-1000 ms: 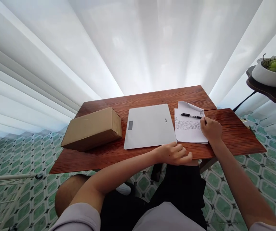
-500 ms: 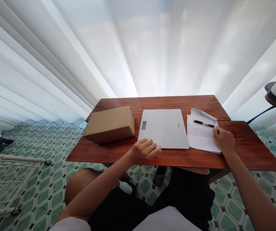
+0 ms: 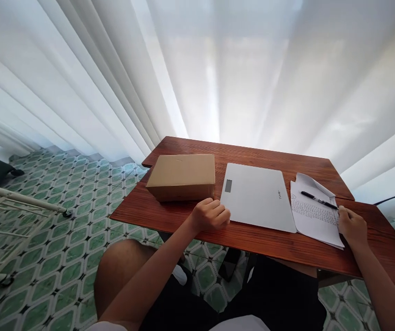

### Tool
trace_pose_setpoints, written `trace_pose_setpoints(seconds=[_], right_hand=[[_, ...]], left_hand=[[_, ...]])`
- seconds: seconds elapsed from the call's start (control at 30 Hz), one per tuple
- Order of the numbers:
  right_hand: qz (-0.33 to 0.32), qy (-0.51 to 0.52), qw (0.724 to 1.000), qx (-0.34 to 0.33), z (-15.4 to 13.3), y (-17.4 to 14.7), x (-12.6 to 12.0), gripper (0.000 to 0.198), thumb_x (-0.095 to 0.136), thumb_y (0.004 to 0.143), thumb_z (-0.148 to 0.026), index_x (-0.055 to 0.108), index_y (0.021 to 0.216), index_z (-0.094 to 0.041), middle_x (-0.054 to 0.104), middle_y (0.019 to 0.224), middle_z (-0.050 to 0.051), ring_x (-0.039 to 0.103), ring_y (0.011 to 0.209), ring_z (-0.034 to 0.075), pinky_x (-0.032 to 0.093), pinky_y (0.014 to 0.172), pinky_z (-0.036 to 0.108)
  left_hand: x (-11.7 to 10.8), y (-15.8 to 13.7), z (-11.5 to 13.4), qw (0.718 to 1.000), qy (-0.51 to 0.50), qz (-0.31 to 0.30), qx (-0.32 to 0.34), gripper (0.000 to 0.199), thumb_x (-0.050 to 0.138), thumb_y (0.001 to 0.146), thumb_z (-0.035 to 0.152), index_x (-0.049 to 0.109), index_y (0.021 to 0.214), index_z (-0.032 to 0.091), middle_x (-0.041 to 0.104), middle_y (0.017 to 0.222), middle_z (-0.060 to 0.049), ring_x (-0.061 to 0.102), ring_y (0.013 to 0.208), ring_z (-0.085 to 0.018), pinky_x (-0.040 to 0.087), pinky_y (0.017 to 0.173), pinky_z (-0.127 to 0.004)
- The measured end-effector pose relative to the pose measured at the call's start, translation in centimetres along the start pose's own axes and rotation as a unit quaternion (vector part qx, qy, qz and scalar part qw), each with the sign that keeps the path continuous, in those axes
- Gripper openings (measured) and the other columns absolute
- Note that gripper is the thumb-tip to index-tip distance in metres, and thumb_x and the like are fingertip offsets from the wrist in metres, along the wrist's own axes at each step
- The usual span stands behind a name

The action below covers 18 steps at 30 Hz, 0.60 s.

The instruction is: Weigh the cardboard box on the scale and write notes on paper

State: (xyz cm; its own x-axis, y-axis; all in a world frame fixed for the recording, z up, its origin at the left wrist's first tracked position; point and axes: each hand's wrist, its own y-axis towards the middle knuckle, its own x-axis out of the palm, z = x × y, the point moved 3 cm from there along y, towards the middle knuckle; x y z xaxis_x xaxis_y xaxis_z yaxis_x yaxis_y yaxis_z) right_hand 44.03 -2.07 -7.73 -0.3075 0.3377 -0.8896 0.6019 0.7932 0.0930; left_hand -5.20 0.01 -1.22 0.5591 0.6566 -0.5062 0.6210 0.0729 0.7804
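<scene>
My left hand point(image 3: 211, 214) is curled into a loose fist at the near left corner of a flat white scale point(image 3: 257, 195), with nothing showing in it. The scale has a small grey display on its left side. My right hand point(image 3: 353, 228) rests on the right edge of some handwritten sheets of paper point(image 3: 316, 225), its fingers bent inward. A black pen point(image 3: 317, 200) lies slantwise across the paper, and its near end meets those fingertips; whether they grip it is hidden. Left of the scale lies a closed brown cardboard box point(image 3: 183, 172).
All of this lies on a reddish-brown wooden table point(image 3: 252, 149). White curtains point(image 3: 218, 69) hang behind it. A white metal rack point(image 3: 18, 202) on casters stands at the left on green tiles. Beneath the table, a dark flat object point(image 3: 230, 264) is on the floor.
The view has turned to the left, so the table and the things on it appear farther right and tilted. Both hands keep nearly the same poses; the left appears slightly closer to the box.
</scene>
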Motion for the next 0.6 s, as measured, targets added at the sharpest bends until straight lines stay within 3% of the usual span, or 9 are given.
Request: trace_pose_setpoints(seconds=[0.33, 0.6], right_hand=[[0.025, 0.002, 0.999, 0.032, -0.3, 0.5, -0.8, 0.020, 0.049, 0.078, -0.040, 0.055, 0.061, -0.032, 0.057, 0.067, 0.010, 0.049, 0.065, 0.031, 0.037, 0.072, 0.044], [0.098, 0.031, 0.995, 0.014, -1.3, 0.4, -1.8, 0.032, 0.047, 0.075, -0.033, 0.044, 0.043, -0.033, 0.045, 0.050, 0.007, 0.037, 0.048, 0.024, 0.033, 0.062, 0.043]], left_hand=[[-1.1, -0.3, -1.4, 0.999, 0.007, 0.017, -0.038, 0.025, 0.060, 0.077, 0.016, 0.039, 0.064, 0.020, 0.037, 0.056, 0.004, 0.033, 0.056, -0.014, 0.022, 0.053, -0.031], [-2.2, 0.3, -2.0, 0.997, 0.022, 0.033, -0.066, 0.026, 0.059, 0.078, 0.016, 0.039, 0.062, 0.020, 0.036, 0.055, 0.004, 0.032, 0.053, -0.014, 0.021, 0.052, -0.030]])
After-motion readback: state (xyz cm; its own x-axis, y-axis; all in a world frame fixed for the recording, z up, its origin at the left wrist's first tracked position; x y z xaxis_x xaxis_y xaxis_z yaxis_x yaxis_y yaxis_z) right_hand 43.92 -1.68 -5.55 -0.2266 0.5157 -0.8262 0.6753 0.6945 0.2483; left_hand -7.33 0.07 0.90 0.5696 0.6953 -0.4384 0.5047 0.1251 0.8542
